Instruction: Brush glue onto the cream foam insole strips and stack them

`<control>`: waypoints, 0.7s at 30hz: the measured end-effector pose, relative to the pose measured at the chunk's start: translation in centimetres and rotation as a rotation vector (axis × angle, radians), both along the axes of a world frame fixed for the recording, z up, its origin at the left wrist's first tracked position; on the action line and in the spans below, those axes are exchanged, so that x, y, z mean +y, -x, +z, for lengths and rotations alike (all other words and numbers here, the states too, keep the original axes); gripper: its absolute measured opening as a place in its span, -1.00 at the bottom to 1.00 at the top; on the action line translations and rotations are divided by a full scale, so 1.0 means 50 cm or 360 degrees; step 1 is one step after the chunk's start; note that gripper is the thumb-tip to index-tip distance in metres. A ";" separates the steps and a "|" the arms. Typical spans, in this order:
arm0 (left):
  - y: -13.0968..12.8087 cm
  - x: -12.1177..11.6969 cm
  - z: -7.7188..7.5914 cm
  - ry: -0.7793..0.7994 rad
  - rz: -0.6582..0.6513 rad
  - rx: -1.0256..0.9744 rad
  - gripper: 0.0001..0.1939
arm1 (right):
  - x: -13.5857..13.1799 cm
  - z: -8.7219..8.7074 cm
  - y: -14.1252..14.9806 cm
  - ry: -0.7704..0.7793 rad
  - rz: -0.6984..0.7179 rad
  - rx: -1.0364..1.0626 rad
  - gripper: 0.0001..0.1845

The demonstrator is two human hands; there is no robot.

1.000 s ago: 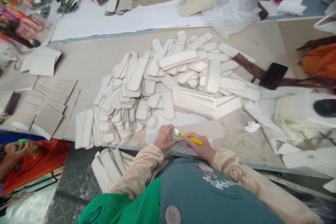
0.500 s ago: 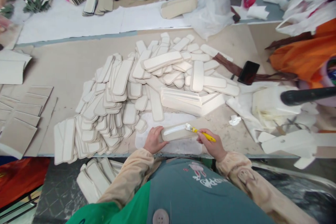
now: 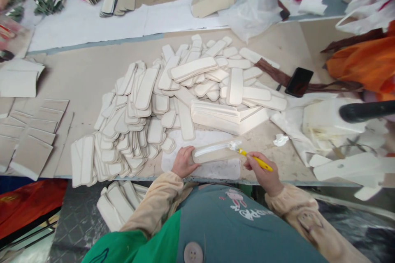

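Observation:
In front of me a long rounded board strip (image 3: 212,155) lies over a white sheet (image 3: 230,169), with a wet white streak along it. My left hand (image 3: 185,162) grips the strip's left end between thumb and fingers. A yellow-handled brush (image 3: 259,161) is held in my right hand (image 3: 263,172), its white-coated bristles touching the strip towards its right end. Just beyond lies a stack of white strips (image 3: 214,117). A large heap of similar pale strips (image 3: 145,90) spreads behind and to the left.
A black phone (image 3: 299,82) and a white container (image 3: 331,117) with a dark handle lie to the right, near a white glue blob (image 3: 280,139). Folded beige pieces (image 3: 33,152) lie at left. A plastic bag (image 3: 256,4) sits at the back. More strips (image 3: 117,205) rest below the table edge.
My right hand has moved the brush rightward along the strip, and the white streak is longer. My left hand keeps its hold on the left end. The whole view has shifted slightly.

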State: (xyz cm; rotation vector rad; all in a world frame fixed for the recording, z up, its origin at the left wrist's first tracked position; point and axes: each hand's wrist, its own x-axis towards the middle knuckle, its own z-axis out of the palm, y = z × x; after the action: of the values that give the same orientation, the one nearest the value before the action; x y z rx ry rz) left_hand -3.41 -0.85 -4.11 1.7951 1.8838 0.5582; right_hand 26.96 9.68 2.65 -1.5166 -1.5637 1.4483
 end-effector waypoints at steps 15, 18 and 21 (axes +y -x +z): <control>-0.002 -0.003 -0.002 0.0028 0.0003 -0.0001 -0.26 | -0.053 -0.043 0.167 0.0319 0.0592 0.0292 -0.70; -0.003 -0.003 -0.002 0.0027 0.0002 0.0003 -0.26 | -0.057 -0.049 0.161 0.0369 0.0593 0.0302 -0.71; -0.004 -0.001 0.001 0.0059 0.0006 0.0012 -0.28 | -0.058 -0.050 0.150 0.0364 0.0594 0.0264 -0.72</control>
State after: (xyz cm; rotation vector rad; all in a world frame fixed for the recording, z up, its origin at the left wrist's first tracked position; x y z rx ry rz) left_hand -3.19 -0.91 -4.05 1.7731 1.8905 0.5153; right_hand 19.47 6.76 0.17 -1.2245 -1.6866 1.9658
